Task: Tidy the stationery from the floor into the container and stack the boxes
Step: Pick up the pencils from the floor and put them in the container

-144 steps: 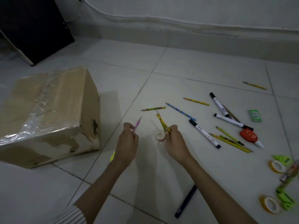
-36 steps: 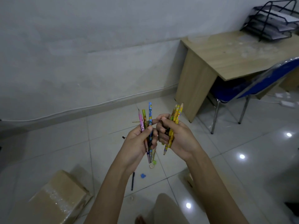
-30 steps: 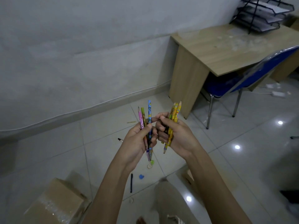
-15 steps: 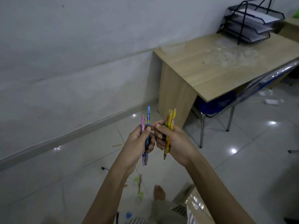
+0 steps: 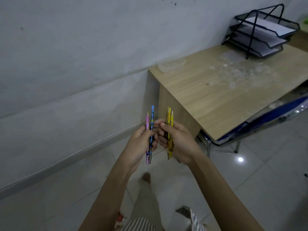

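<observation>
And the person is up. Seconds ago both hands were down at the floor [image 5: 250,180] picking pencils from the scatter beside a cardboard box; now the view has swung round to the desk [image 5: 225,97], and it looms larger than half a second back.

The left hand [image 5: 141,142], just short of the desk's near corner, has its fingers curled round the pink and blue pencils [image 5: 150,130] and holds them upright. The right hand [image 5: 180,144] is close beside it, its thumb and fingers wrapped round the yellow pencils [image 5: 169,130], tips up as well. The knuckles nearly meet, but the two bunches stay apart.

At the desk's far corner against the wall there is what looks like a clear, shallow container [image 5: 171,65], faint in this light. It is the likely drop-off. A wire paper tray [image 5: 260,35] is at the desk's other far end, and a blue chair [image 5: 275,114] is tucked under its near edge.

What it means: the first handful is lifted and on its way, so the job has gone from gathering to delivery. Neither the box nor the rest of the scatter is in view now — I'd judge most of the tidying and all the stacking are still to do.
</observation>
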